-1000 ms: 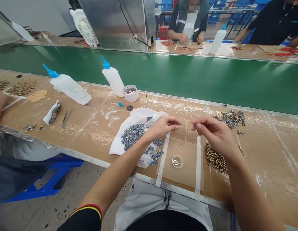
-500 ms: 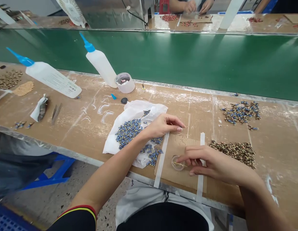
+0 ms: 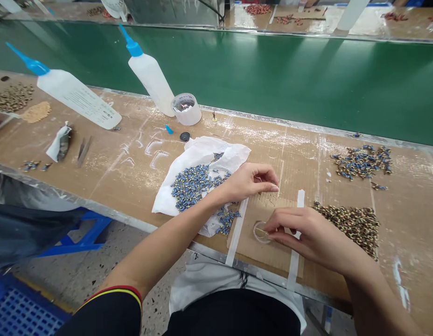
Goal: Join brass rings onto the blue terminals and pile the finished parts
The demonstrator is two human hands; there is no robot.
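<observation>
Over the cardboard by the white paper, my left hand (image 3: pixel 254 181) is closed in a pinch; whatever is between its fingertips is too small to make out. My right hand (image 3: pixel 300 229) pinches a thin yellowish stick (image 3: pixel 261 229) at a small round clear dish (image 3: pixel 260 239), the stick's end over the dish. Small blue and gold parts (image 3: pixel 190 186) are heaped on the white paper (image 3: pixel 164 198) beneath and beside my left wrist. Close to the back of my right hand spreads a pile of small brown and gold parts (image 3: pixel 356 226).
More blue parts (image 3: pixel 365 161) are piled at the right. Two white bottles with blue nozzles (image 3: pixel 151 81) and a tape roll (image 3: pixel 186 112) stand toward the back left. Tweezers (image 3: pixel 84 151) lie further left. Behind the table's edge runs a green belt (image 3: pixel 258 79).
The view has tipped down slightly, so the scene sits higher. My right hand's fingers have closed together on the stick at the dish. My left hand keeps its pinch.
</observation>
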